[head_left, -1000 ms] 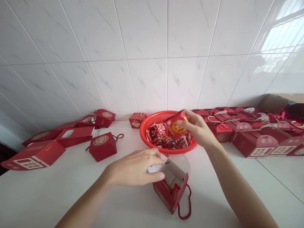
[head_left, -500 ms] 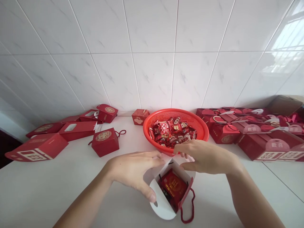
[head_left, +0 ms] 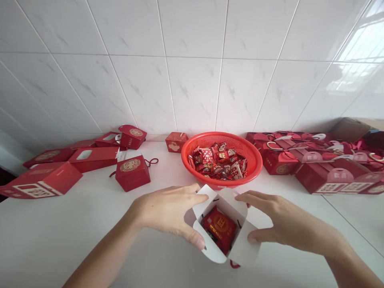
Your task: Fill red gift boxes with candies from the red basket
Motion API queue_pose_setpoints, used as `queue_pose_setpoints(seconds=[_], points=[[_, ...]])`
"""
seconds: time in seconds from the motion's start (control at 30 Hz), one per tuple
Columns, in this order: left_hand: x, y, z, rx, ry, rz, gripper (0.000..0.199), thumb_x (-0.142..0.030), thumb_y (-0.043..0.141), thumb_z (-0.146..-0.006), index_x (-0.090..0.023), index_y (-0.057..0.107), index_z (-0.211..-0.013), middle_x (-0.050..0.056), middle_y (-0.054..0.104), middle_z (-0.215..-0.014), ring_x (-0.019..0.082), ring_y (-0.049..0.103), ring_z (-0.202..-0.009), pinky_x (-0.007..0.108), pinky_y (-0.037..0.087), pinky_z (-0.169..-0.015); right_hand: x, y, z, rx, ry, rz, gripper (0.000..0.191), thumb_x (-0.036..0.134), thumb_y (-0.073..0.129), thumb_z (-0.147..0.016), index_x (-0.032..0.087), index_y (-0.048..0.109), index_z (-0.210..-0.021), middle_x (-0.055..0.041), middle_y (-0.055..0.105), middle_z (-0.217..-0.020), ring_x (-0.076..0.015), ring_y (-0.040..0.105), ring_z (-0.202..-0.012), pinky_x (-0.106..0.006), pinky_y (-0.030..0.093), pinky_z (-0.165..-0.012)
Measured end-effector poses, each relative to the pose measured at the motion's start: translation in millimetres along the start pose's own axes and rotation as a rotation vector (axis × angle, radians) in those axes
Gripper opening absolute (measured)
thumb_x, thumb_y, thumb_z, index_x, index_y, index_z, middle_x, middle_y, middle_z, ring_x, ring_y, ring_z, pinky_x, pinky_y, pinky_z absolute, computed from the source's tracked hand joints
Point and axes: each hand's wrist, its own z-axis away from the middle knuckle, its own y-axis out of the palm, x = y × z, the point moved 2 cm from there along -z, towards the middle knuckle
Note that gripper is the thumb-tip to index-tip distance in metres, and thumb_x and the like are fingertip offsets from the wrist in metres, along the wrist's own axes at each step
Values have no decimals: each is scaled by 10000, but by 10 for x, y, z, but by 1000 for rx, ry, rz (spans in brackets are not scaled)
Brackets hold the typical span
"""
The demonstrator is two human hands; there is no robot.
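- Head view: see open card box [head_left: 246, 246] on worktop [head_left: 162, 266], between left grip [head_left: 177, 216] and right grip [head_left: 280, 224], basket [head_left: 186, 165] just beyond both.
- Find both grips spread, fingers and thumbs at white flaps; no firm pinch seen.
- Judge light, thin stiffish card; flaps bendy, easy to crease, maybe slick.
- Best taken by lower walls, one grip per side, not by flaps or cord [head_left: 235, 264]; squeeze lightly around red packet [head_left: 221, 226] inside.
- Read mouth up, cornerwise between grips, one corner toward basket. Near square across; can't tell long axis.
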Motion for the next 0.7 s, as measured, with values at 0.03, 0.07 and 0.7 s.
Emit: queue_pose_setpoints(seconds=[0.03,0.07,0.7], points=[[-15,-5,5,-1,-2,-2,856,-780,722,-668,-313,604,-1376,84,641,-1257,328,640,-1105,321,509,-830,-6,43,30,-28,-9,-35,734,447,792,-783,335,550,-1467,-91,605,-1454,-369,619,-1254,-452,535,-1003],[-31,-7,10,-1,-6,-9,842,-787,715,-669,-310,619,-1356,80,644,-1233,320,646,-1081,316,507,-815,-12,88,58,-56,-21,-69,725,429,798,-784,339,557,-1462,-82,591,-1472,-365,604,-1284,-452,530,-1031],[-336,200,-198,20,304,157,346,-421,583,-978,-275,668,-1280,52,681,-1217,235,650,-1077,308,471,-918,-57,670,-2,-677,-296,-365,500,589,504,-984,252,625,-1332,-94,747,-1223,-236,732,-1087,-285,605,-870]])
